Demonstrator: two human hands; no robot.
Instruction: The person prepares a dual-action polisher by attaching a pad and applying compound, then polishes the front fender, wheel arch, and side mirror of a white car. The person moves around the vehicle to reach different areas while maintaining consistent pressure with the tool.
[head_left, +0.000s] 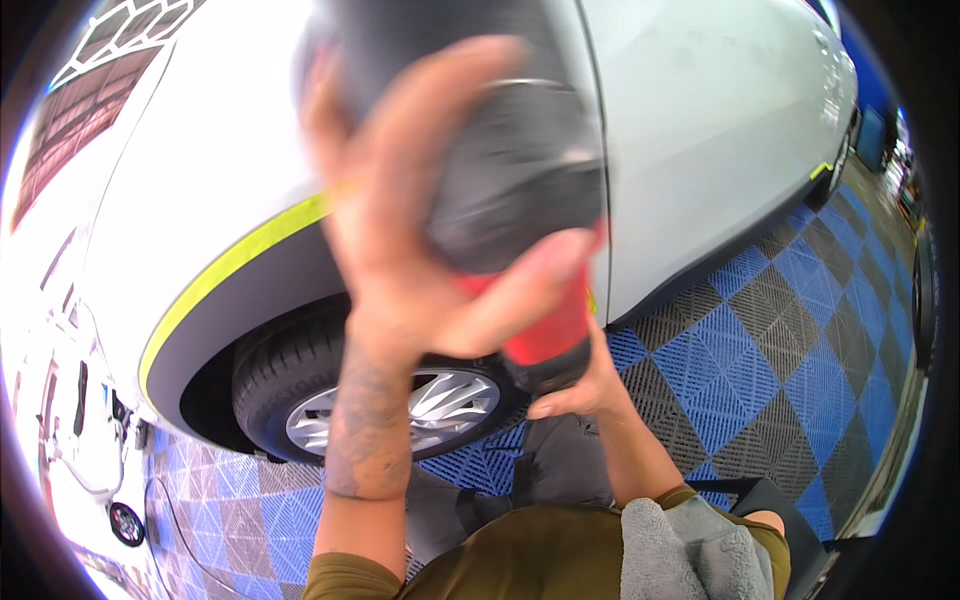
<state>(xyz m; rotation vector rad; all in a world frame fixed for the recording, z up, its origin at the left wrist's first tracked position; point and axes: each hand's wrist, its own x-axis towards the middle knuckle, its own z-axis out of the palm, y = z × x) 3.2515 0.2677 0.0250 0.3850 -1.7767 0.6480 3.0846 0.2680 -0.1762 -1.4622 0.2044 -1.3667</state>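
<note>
A red and black power tool, which looks like a car polisher (544, 322), is held close in front of me, its upper end blurred. Around its black front part curls my left hand (405, 217), with the thumb across the red body. Lower down, my right hand (577, 390) grips the rear end, its fingers mostly hidden behind the tool. Behind the tool stands the white fender (232, 127) of a car. Yellow-green masking tape (232, 262) follows the edge of the dark wheel-arch trim. Whether the tool touches the paint cannot be seen.
Below the fender is the front wheel (457, 405), with the car door (697, 172) to its right. Interlocking blue and grey tiles (720, 375) cover the floor. A dark cord (180, 525) lies at lower left. A grey towel (690, 547) hangs over my right shoulder.
</note>
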